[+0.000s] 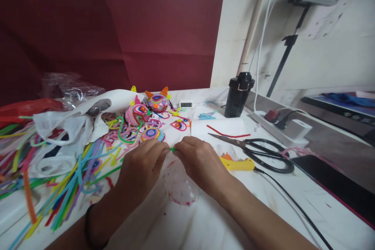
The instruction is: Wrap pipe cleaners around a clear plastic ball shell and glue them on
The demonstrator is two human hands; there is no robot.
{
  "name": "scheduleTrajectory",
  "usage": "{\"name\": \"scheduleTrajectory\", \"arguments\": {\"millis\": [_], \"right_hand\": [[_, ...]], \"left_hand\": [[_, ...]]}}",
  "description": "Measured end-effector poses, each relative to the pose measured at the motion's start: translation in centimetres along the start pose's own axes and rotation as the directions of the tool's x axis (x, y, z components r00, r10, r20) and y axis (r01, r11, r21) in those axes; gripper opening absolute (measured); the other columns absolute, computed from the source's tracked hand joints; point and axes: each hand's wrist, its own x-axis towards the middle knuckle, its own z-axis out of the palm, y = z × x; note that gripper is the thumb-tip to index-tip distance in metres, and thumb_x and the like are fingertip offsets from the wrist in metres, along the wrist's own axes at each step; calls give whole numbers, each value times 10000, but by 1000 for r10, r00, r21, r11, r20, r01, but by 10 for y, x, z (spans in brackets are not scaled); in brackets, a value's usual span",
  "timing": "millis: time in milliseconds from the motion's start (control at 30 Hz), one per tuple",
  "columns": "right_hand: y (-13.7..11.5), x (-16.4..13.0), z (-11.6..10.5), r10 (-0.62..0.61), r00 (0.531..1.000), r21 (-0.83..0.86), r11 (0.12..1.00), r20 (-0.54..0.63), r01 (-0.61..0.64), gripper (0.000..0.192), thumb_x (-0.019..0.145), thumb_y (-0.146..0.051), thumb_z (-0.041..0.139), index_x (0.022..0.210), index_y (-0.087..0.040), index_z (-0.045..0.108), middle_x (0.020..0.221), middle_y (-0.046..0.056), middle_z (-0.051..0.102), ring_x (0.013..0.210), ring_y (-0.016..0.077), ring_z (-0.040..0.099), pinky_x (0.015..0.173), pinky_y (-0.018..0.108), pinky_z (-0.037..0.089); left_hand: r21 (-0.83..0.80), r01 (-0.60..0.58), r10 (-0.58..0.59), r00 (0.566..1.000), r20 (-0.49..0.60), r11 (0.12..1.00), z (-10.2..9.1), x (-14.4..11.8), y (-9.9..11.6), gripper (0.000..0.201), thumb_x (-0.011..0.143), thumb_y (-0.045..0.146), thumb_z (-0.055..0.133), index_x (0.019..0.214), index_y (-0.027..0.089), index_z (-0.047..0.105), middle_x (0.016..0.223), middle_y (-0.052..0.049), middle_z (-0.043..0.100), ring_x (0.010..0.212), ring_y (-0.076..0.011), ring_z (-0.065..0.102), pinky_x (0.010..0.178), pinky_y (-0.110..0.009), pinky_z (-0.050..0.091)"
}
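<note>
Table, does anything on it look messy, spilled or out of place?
Yes. Loose pipe cleaners lie in a tangled heap over the left of the table, some overhanging its near edge. The scissors lie open beside the right hand. Both hands pinch a green piece; left hand.

Two hands, the left hand and the right hand, pinch one green pipe cleaner. On the desk: one pair of scissors, one yellow glue gun, one black bottle, one small digital clock, two horned pipe-cleaner heads, one power strip.
</note>
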Motion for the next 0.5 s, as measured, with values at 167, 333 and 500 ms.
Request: {"name": "scheduleTrajectory", "arguments": {"millis": [167, 333, 500], "right_hand": [[1, -1, 3, 12, 999, 84, 996, -52, -8, 175, 837, -84, 601, 689, -165, 647, 674, 33, 645, 633, 156, 577, 572, 254, 370], [-2, -1, 2, 180, 970, 408, 908, -162, -101, 149, 811, -110, 631, 702, -183, 702, 684, 20, 705, 607, 140, 601, 593, 241, 410], [-7, 1, 6, 404, 909, 693, 685, -105, -224, 114, 766, -175, 660, 671, -181, 722, 621, 12, 694, 554, 137, 579, 542, 244, 411]], "left_hand": [[-74, 49, -48, 999, 19, 996, -1, 2, 1, 234, 936, 261, 444, 832, 197, 643, 802, -35, 701, 752, -176, 653, 685, -271, 477], [-209, 177, -177, 984, 16, 962, -5, 6, 6, 178, 889, 259, 527, 770, 195, 643, 740, -2, 693, 676, -151, 642, 624, -244, 456], [-354, 298, -313, 950, 16, 887, -3, 8, 12, 172, 849, 264, 565, 717, 193, 650, 652, 26, 661, 586, -126, 595, 573, -226, 438]]}}
